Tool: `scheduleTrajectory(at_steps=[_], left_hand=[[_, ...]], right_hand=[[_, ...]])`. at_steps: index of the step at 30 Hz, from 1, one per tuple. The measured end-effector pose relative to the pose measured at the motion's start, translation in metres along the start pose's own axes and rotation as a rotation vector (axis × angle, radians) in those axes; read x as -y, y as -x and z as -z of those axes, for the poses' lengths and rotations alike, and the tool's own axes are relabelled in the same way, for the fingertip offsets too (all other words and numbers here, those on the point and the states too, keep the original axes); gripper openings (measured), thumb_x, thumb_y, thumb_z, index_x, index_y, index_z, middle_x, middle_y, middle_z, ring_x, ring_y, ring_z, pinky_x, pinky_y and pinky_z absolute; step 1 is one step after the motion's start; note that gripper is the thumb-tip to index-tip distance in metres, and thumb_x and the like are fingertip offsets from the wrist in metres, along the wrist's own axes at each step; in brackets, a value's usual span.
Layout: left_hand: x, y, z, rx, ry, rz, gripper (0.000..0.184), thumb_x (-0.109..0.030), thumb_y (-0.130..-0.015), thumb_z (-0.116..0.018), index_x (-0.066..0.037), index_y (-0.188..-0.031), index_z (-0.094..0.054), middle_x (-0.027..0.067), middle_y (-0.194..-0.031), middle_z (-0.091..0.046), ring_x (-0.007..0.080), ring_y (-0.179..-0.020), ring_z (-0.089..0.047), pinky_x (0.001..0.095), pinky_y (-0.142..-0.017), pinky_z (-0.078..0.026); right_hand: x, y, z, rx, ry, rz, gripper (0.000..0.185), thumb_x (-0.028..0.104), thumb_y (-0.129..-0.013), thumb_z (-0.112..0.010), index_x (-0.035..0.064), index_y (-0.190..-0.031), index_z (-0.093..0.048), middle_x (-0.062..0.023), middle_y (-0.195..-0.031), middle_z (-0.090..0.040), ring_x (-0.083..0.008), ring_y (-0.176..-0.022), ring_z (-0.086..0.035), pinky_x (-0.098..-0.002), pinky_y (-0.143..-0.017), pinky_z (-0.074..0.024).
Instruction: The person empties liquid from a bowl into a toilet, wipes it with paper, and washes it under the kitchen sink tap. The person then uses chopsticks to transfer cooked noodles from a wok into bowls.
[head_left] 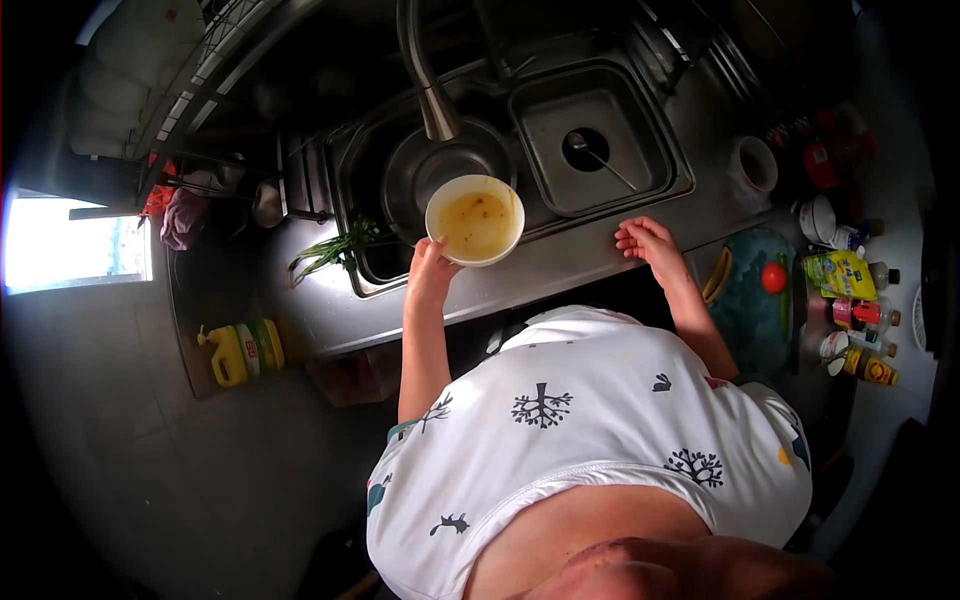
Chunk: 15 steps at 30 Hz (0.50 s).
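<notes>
No text legible anywhere.

Left of my steel counter (pixel 300 312), I see daylight glaring through a window (pixel 80 242) in a grey tiled wall (pixel 110 370).

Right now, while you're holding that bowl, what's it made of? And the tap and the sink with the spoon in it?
Bowl in the left hand: ceramic or plastic, I can't tell which; its rim looks pale and smooth.
Tap: likely metal, satiny, since it's grey with soft highlights.
Sink: probably stainless steel, dull-shiny, with bright glints along its edges.
</notes>
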<state>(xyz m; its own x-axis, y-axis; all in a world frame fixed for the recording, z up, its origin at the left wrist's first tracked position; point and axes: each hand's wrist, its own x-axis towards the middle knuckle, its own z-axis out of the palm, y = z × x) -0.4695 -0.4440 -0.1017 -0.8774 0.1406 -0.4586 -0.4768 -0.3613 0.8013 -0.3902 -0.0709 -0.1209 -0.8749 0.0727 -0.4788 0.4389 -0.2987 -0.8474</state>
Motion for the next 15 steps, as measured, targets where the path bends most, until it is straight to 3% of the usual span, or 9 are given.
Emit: scheduleTrajectory(at_steps=[6,15], left_hand=[[0.002,-0.005,0.001,0.005,0.004,-0.045,0.038,-0.023,-0.086,-0.057,0.000,-0.111,-0.040,0.0163,-0.111,-0.052,0.0256,-0.105,-0.053,0.0434,-0.090,-0.043],[0.008,-0.013,0.008,-0.011,-0.026,0.040,0.039,-0.022,-0.090,-0.054,0.000,-0.120,-0.041,0.0160,-0.117,-0.053,0.0264,-0.104,-0.056,0.0425,-0.087,-0.047]], right_hand=[[-0.001,-0.001,0.001,-0.026,-0.007,0.000,0.016,0.018,-0.093,-0.052,0.0049,-0.097,-0.060,-0.0056,-0.088,-0.064,-0.0115,-0.076,-0.061,-0.0234,-0.067,-0.0481],[0.000,-0.003,-0.009,-0.025,-0.009,0.005,0.015,0.018,-0.093,-0.052,0.0051,-0.097,-0.060,-0.0057,-0.087,-0.064,-0.0117,-0.076,-0.061,-0.0236,-0.066,-0.0483]])
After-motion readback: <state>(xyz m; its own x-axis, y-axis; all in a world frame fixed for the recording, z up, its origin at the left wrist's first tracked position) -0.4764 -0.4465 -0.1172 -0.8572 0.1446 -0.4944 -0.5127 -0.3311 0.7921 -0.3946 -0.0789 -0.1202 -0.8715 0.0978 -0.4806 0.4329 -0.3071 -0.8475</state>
